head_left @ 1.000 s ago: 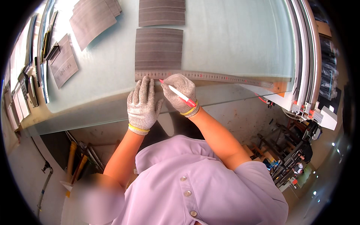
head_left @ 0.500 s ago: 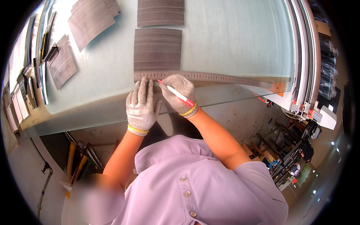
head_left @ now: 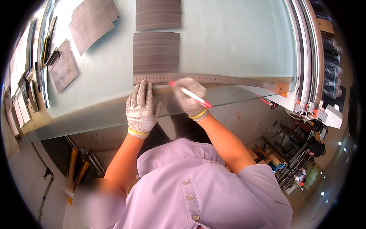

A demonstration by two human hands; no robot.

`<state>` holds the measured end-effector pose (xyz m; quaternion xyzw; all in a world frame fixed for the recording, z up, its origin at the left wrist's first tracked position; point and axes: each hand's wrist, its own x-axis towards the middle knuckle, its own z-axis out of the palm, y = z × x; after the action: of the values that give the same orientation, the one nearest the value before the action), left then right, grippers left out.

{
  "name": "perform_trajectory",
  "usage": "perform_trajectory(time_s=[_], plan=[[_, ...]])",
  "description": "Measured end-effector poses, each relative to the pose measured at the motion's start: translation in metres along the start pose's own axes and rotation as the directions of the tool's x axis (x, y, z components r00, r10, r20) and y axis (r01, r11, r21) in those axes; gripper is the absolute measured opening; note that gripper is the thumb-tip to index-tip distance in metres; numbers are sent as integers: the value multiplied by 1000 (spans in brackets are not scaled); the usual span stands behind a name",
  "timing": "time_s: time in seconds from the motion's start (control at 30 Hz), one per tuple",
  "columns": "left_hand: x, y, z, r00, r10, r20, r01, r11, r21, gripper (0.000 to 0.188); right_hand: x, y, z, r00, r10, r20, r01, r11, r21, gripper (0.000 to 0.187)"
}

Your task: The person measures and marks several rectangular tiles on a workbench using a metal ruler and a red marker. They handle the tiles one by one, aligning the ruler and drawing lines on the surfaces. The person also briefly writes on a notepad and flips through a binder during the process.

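A long steel ruler (head_left: 225,81) lies across the near edge of a grey-brown striped rectangular sheet (head_left: 156,52) on the glass table. My left hand (head_left: 138,114), in a knitted glove, is open, its fingertips resting on the ruler near its left end. A white pen with red ends (head_left: 193,95) is gripped in my gloved right hand (head_left: 187,102). Its red tip points up-left, close to the ruler's near edge; whether it touches anything I cannot tell. Motion blurs the right hand slightly.
Another striped sheet (head_left: 158,15) lies just beyond. More sheets (head_left: 91,26) overlap at the far left, near a sheet with handwriting (head_left: 63,72) and a black clip. The glass table's near edge (head_left: 84,128) runs before me; a metal rail (head_left: 305,57) stands at the right.
My right hand and the pen have moved right along the ruler. The left hand still rests at the ruler's left end; the whole view has shifted slightly.
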<state>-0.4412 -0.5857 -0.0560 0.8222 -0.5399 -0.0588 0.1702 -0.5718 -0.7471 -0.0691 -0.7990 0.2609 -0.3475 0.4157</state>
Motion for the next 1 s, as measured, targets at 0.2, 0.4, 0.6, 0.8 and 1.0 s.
perform_trajectory(time_s=[0.2,0.4,0.6,0.8,1.0], plan=[[-1,1,1,1000,-3,-11,3,1000,24,71,-22,57,-112,962,90,-258,-200,875,-440,26],[-2,1,4,999,8,-41,-8,1000,18,71,-56,59,-178,973,-55,223,186,755,-629,59],[-29,8,-7,989,146,-34,-149,984,-96,54,-98,53,-197,949,114,295,122,730,-673,35],[-36,3,-34,941,339,3,-339,940,46,47,-42,27,-194,974,146,-175,-218,822,-526,31],[65,12,-108,730,378,-570,-251,923,291,40,-9,50,-184,858,322,-401,-422,885,-194,38]])
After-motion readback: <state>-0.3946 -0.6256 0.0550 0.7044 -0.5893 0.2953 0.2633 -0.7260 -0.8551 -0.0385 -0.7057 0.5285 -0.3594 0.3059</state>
